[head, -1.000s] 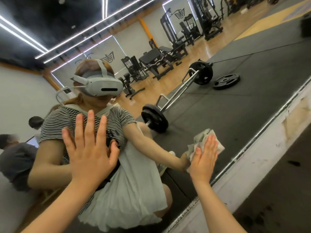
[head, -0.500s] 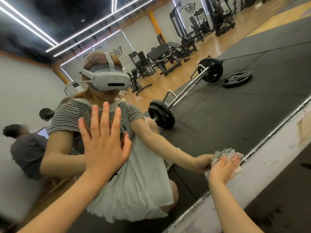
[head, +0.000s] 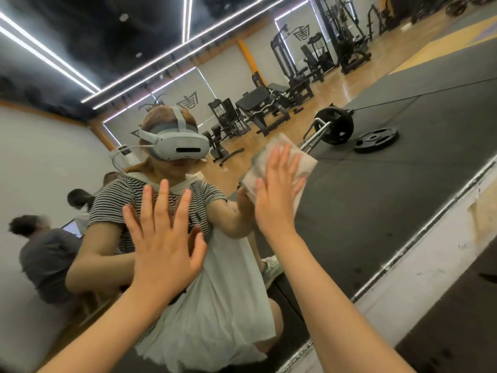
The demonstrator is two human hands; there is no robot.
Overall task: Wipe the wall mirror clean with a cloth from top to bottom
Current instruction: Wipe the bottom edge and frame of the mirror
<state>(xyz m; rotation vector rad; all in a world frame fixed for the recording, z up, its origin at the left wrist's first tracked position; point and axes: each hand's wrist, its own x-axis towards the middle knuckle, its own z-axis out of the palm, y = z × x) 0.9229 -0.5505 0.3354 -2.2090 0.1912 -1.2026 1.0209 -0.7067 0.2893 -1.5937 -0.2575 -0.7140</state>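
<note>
The wall mirror [head: 403,189] fills most of the head view and reflects a gym. My right hand [head: 277,192] lies flat with fingers spread, pressing a crumpled white cloth [head: 305,162] against the glass at about mid height, well above the mirror's metal bottom edge [head: 419,238]. My left hand [head: 164,246] rests flat on the glass to the left, fingers apart, holding nothing. The reflection shows a person in a striped top and white dress with a headset.
A white skirting strip [head: 443,267] runs below the mirror, then dark floor [head: 470,332]. Reflected: a loaded barbell [head: 333,126], a loose weight plate [head: 375,140], gym machines, and seated people at the left.
My right hand has carried the cloth up from the mirror's bottom edge to mid height and spread flat on it. My left hand stays pressed on the glass.
</note>
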